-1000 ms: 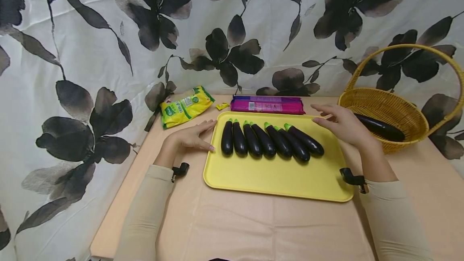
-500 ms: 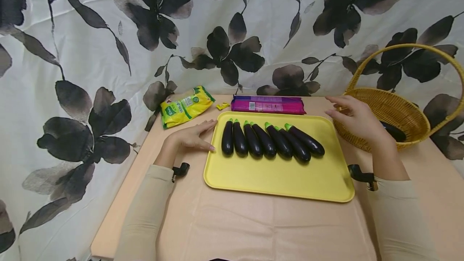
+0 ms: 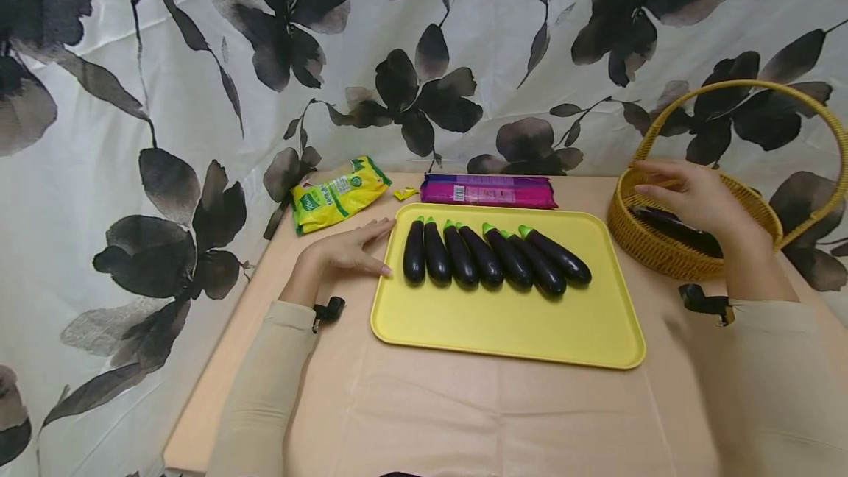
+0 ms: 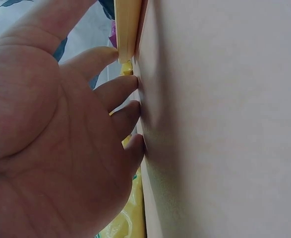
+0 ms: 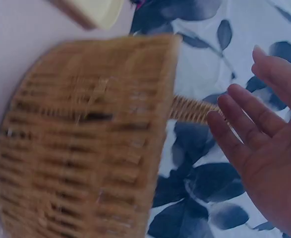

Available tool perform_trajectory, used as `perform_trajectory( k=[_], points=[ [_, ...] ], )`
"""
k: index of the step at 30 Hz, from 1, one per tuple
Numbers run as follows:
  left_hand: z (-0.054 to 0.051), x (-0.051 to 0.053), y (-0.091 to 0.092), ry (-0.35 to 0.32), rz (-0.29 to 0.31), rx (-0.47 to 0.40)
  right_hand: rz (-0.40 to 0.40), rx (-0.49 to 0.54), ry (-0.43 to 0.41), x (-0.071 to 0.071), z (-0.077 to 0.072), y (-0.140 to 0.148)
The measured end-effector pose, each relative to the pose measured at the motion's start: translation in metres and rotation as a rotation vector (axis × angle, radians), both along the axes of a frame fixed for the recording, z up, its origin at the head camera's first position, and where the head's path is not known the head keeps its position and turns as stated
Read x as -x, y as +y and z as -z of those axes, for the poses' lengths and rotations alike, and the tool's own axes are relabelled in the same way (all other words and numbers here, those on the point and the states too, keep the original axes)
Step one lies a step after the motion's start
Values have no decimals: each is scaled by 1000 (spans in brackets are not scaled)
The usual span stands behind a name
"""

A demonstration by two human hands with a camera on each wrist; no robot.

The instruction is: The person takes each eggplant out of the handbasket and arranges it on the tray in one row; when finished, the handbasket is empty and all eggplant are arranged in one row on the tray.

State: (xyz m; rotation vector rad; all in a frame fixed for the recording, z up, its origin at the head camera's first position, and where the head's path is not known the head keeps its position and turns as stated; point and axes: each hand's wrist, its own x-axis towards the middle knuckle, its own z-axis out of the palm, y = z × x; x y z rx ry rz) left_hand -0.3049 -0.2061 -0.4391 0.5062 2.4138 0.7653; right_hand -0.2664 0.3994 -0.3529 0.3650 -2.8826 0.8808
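Note:
My left hand [image 3: 341, 252] rests beside the yellow tray [image 3: 503, 322], its thumb and a fingertip touching the tray's left edge. In the left wrist view, its fingers [image 4: 116, 93] are spread with the tips on the table. A row of several dark, green-tipped eggplants [image 3: 486, 260] lies along the tray's upper part. Over the wicker basket [image 3: 656, 258] at the right hovers my right hand [image 3: 705, 201], fingers loosely extended and holding nothing. One more eggplant [image 3: 676, 230] lies inside the basket beneath it, partly covered by the hand. The right wrist view shows the basket's woven side [image 5: 86, 129].
Behind the tray lies a purple-pink package [image 3: 490, 191]. A yellow-green packet [image 3: 341, 193] and a small yellow wrapper [image 3: 405, 193] sit at the back left. The basket's tall arched handle [image 3: 755, 85] rises at the right. A floral cloth hangs behind the table.
My right hand has moved right, from above the tray's upper right corner to over the basket. The left hand and the eggplants on the tray have stayed put.

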Motion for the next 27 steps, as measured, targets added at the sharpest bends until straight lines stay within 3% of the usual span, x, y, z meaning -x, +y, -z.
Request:
perform_trajectory(
  k=[16,27],
  points=[
    [0,0,0,-3,1,1,105,-81,-211,18,25,55],
    [2,2,-1,-12,-6,-17,60,-109,-341,19,44,79]
  ],
)
